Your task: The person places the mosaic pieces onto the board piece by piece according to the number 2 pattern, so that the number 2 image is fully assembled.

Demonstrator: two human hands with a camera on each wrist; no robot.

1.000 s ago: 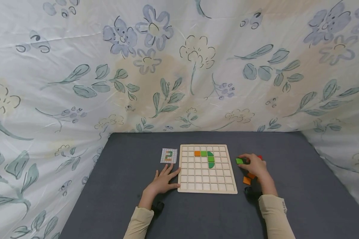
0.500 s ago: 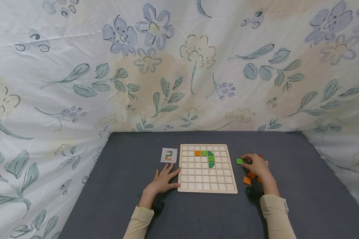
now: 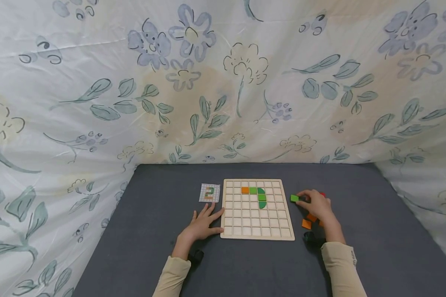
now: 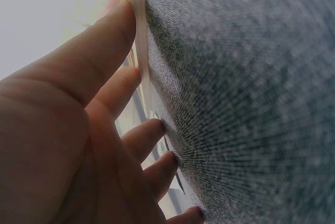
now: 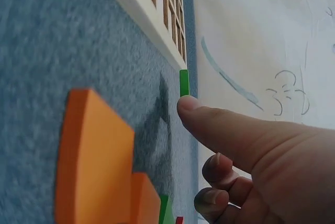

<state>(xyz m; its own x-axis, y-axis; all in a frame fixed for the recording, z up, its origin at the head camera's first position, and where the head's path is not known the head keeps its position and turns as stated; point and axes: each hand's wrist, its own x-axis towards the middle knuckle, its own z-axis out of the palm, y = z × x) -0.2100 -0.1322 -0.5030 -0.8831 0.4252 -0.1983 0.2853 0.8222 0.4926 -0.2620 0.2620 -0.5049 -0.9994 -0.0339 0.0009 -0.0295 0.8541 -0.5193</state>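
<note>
Dark grey fabric-textured tabletop (image 3: pixel 160 206). On it: wooden grid board (image 3: pixel 246 220) touching left hand (image 3: pixel 200 226); printed pattern card (image 3: pixel 209 193) just beyond that hand; orange tiles (image 3: pixel 306 224) nearside of right hand (image 3: pixel 317 205), red piece (image 3: pixel 322 194) just beyond.

The gridded board (image 3: pixel 241 227) lies flat on the dark counter (image 3: pixel 171 198), with five orange and green pieces (image 3: pixel 253 190) seated in its cells. The left hand (image 3: pixel 200 226) touches the board's left edge, near a printed card (image 3: pixel 209 193). The right hand (image 3: pixel 317 205) pinches a green tile (image 3: pixel 294 199) beside the right edge; orange tiles (image 3: pixel 306 224) lie near that hand.
</note>
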